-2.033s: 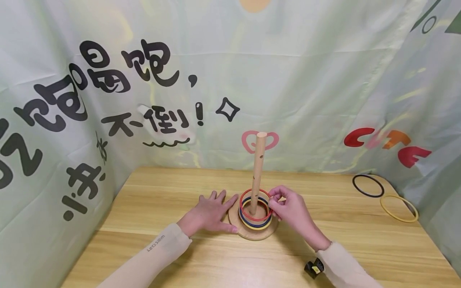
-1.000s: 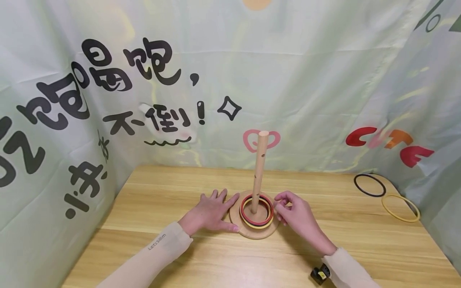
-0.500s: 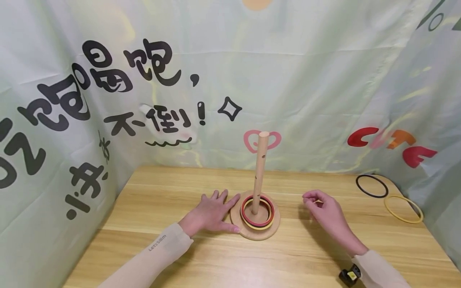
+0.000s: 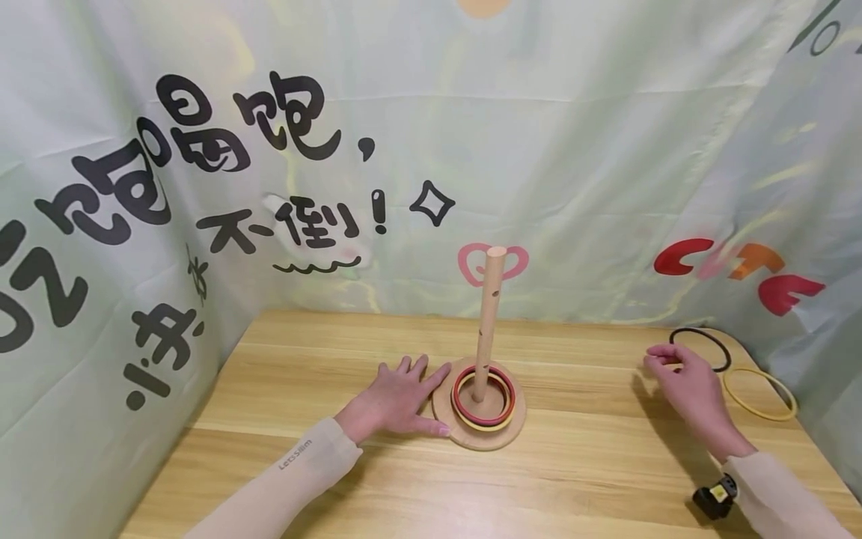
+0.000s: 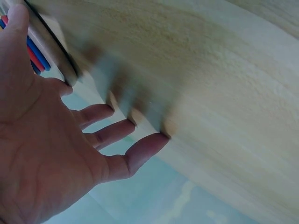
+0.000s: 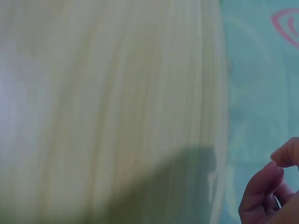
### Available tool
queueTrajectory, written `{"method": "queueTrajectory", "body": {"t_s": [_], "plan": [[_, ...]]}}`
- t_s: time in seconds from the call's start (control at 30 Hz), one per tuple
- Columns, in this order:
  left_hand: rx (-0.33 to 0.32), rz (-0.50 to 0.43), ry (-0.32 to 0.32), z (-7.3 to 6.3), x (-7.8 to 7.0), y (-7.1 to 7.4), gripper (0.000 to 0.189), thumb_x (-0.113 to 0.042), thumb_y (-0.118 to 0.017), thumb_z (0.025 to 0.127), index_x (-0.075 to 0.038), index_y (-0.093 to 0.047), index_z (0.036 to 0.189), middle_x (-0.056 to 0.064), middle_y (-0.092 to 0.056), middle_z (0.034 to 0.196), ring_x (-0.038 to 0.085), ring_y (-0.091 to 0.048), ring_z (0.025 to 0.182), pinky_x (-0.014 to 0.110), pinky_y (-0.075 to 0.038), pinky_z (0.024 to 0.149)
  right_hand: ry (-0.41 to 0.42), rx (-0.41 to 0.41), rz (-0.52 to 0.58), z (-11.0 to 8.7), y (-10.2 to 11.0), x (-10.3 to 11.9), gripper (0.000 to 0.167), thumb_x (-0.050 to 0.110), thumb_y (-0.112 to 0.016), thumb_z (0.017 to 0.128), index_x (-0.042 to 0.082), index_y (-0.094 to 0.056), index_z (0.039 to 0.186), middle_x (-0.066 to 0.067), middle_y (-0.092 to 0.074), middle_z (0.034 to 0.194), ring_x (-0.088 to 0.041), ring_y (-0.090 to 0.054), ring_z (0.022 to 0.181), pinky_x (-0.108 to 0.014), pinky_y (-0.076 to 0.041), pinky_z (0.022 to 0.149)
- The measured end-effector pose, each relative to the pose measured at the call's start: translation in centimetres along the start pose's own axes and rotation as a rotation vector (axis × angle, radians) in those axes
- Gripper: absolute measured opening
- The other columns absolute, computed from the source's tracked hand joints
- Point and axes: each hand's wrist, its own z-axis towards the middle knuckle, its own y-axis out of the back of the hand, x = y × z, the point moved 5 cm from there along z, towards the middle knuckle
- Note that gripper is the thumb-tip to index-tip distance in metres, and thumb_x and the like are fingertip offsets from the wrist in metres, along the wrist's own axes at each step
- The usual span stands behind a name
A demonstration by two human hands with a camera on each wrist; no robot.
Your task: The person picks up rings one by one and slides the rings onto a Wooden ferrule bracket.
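A wooden post (image 4: 489, 322) stands upright on a round wooden base (image 4: 465, 436). Several rings lie stacked around the post's foot, a red ring (image 4: 511, 393) on top and a yellow ring (image 4: 486, 429) below. My left hand (image 4: 397, 397) lies with spread, straight fingers at the base's left edge, thumb and forefinger touching it. My right hand (image 4: 694, 389) is above the table at the right, fingers loosely curled with nothing in them. It is nearest to a black ring (image 4: 700, 332), which it partly hides. A second yellow ring (image 4: 759, 415) lies just right of the hand.
The wooden table (image 4: 323, 337) ends at a printed cloth backdrop (image 4: 572, 150) at the back and both sides. A small black device (image 4: 714, 498) sits at the right wrist. In the left wrist view, blue and red ring edges (image 5: 36, 53) show beside the base.
My right hand has let go of the red ring, which dropped onto the stack around the post. That hand then moved right towards the loose rings. My left hand has stayed at the base.
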Motion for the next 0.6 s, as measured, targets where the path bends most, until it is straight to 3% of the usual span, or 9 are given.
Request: {"method": "queueTrajectory", "body": {"t_s": [0.2,0.4,0.5,0.6], "plan": [[-0.003,0.014,0.0,0.0,-0.1,0.1,0.112,-0.091,-0.057,0.089,-0.027,-0.025,0.176,0.02,-0.035,0.172,0.045,-0.041,0.151,0.078,-0.042,0.103,-0.06,0.025,0.017,1.5,1.9,-2.8,0.05,0.031,-0.06,0.113,-0.01,-0.059,0.142,-0.031,-0.061,0.13,-0.007,-0.063,0.07,-0.023,-0.048,0.06],[0.0,0.015,-0.001,-0.1,-0.2,0.3,0.112,-0.09,-0.057,0.09,-0.027,-0.026,0.176,0.02,-0.035,0.172,0.045,-0.041,0.15,0.077,-0.042,0.103,-0.057,0.028,-0.036,2.6,3.0,-4.8,0.046,0.025,-0.061,0.111,-0.012,-0.058,0.139,-0.033,-0.062,0.125,-0.006,-0.062,0.068,-0.025,-0.047,0.059],[0.001,0.015,-0.003,-0.1,-0.2,0.2,0.112,-0.091,-0.057,0.09,-0.027,-0.025,0.176,0.02,-0.035,0.172,0.045,-0.041,0.15,0.077,-0.043,0.103,-0.06,0.027,-0.079,3.1,3.2,-5.5,0.046,0.024,-0.066,0.108,-0.012,-0.06,0.136,-0.033,-0.065,0.122,-0.016,-0.062,0.078,-0.027,-0.046,0.062],[0.003,0.011,-0.003,-0.1,-0.2,0.2,0.113,-0.091,-0.057,0.09,-0.027,-0.025,0.177,0.02,-0.035,0.172,0.045,-0.041,0.151,0.077,-0.042,0.103,-0.045,0.037,-0.129,3.6,3.3,-6.0,0.044,0.021,-0.07,0.106,-0.015,-0.062,0.13,-0.035,-0.066,0.119,-0.033,-0.063,0.089,-0.034,-0.044,0.068]]}}
